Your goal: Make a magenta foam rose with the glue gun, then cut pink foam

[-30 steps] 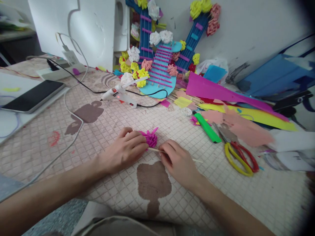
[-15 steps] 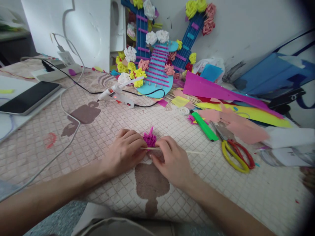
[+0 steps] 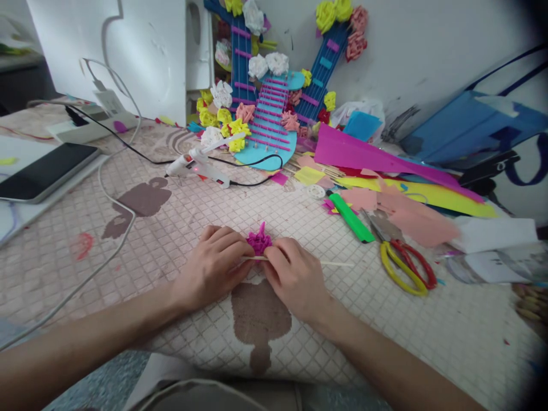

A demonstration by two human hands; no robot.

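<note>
Thin stick [image 3: 338, 264] pinched by fingers of left hand [image 3: 220, 257] and right hand [image 3: 297, 277], along near edge of crumpled magenta paper [image 3: 259, 242] on bench [image 3: 385, 337]; stick best held level, paper pressed lightly.

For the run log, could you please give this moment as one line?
left hand: at thin stick; right hand: holding thin stick; magenta crumpled piece: between hands; glue gun: on table

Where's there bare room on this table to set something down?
Bare cloth lies between the glue gun and the left hand, and between the scissors and the right forearm. It's crowded from the green tool back to the magenta sheet, with paper between.
</note>
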